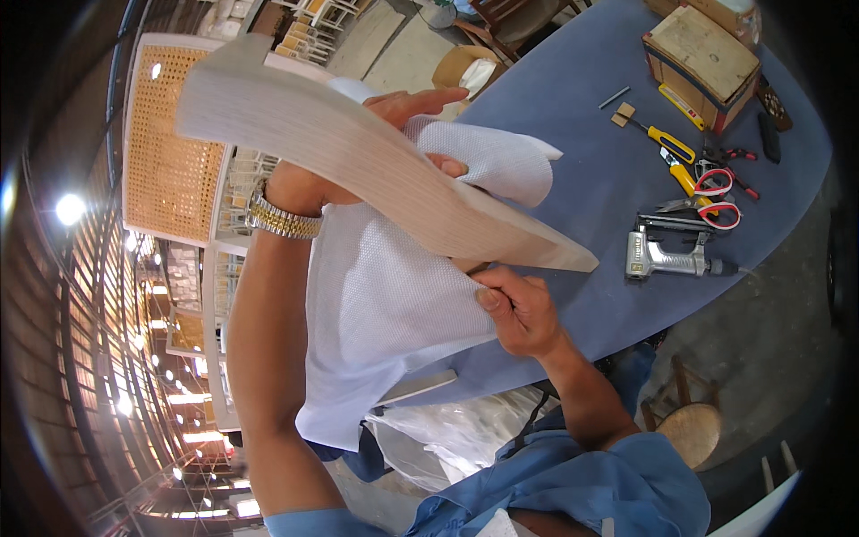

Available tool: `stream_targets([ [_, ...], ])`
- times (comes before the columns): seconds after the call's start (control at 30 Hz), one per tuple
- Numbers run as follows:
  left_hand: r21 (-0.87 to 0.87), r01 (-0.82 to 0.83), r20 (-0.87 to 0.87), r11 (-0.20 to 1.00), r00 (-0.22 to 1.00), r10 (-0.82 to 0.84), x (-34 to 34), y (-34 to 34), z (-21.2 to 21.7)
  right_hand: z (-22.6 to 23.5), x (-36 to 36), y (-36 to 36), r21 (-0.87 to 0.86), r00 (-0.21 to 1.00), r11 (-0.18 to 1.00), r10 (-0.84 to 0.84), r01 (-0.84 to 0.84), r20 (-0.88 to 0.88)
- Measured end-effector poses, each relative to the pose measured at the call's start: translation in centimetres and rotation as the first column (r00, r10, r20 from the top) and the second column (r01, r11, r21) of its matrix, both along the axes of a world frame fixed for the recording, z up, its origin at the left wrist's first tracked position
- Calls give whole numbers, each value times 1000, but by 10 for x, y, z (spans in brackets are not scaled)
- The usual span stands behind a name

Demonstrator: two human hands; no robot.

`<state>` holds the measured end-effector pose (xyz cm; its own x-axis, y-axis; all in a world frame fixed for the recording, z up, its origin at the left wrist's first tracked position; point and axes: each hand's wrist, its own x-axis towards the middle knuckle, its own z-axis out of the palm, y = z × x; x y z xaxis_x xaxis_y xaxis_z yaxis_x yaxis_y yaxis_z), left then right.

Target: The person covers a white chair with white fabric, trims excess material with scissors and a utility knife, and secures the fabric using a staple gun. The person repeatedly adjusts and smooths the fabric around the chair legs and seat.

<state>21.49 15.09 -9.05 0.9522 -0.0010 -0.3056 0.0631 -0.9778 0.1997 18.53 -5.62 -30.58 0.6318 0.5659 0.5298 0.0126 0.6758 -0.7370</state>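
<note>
A pale, curved wooden piece (pixel 376 166) slants across the middle, its narrow end low over the blue table (pixel 573 179). White woven mesh fabric (pixel 385 277) hangs below it, and a loose roll of the same fabric curls out on its far side. My left hand (pixel 403 109), with a metal watch on the wrist, is partly hidden behind the wood. It grips the piece, one finger stretched out and a fingertip by the fabric roll. My right hand (pixel 521 313) pinches the fabric's edge near the lower side of the wood.
On the table's right lie a silver staple gun (pixel 662 255), red-handled scissors (pixel 716 197), a yellow-handled screwdriver (pixel 671 143) and pliers (pixel 729 154). A cardboard box (pixel 702 63) stands behind them. A round stool (pixel 689 434) is at lower right, a cane panel (pixel 174 143) at left.
</note>
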Motion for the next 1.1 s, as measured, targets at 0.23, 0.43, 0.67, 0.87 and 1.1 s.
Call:
stream_targets([
  [0.23,156,105,273,982,951,-145,-4,0,-19,-1,5,1,-117,993,988,-97,104,64],
  [0.43,255,-95,289,962,957,18,-8,-9,-29,-3,7,-2,-199,990,975,-83,104,114],
  [0.67,-17,-291,501,957,825,260,-25,-19,-24,-8,6,1,-163,995,986,45,-31,84],
  [0.87,-934,83,357,348,268,895,-30,-101,-1,-4,5,10,-80,996,996,52,-46,72],
  [1.1,-591,-389,637,706,311,705,-24,-172,-15,-5,6,-19,-56,995,998,28,-23,96],
])
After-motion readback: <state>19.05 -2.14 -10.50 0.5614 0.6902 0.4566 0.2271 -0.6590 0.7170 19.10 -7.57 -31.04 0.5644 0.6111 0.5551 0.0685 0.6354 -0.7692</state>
